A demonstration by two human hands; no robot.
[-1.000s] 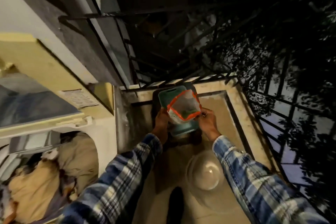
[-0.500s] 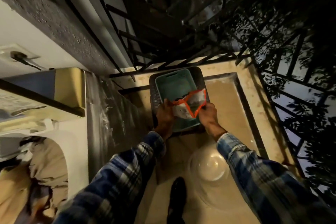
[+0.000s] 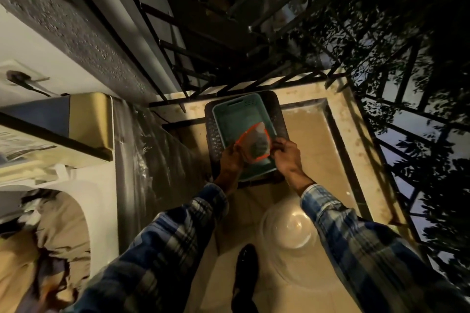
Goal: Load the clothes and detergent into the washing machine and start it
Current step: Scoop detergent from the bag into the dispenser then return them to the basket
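A clear detergent pouch (image 3: 255, 143) with an orange edge is held between both hands above a teal basket (image 3: 230, 119). My left hand (image 3: 231, 159) grips its left side and my right hand (image 3: 287, 155) pinches its right edge. The teal basket sits inside a dark perforated basket (image 3: 215, 134) on the floor. At the left stands the top-loading washing machine (image 3: 101, 211) with its lid (image 3: 89, 119) raised. Beige and dark clothes (image 3: 50, 236) fill its drum.
A clear plastic bowl (image 3: 290, 234) lies on the tiled floor below my right forearm. A dark shoe (image 3: 245, 269) shows near the bottom. Black metal railings (image 3: 396, 140) bound the balcony at the right and the back. A wall plug (image 3: 17, 76) sits at the upper left.
The view has shifted right and down, so less of the washer shows. Both hands have lowered the pouch over the teal basket and turned it.
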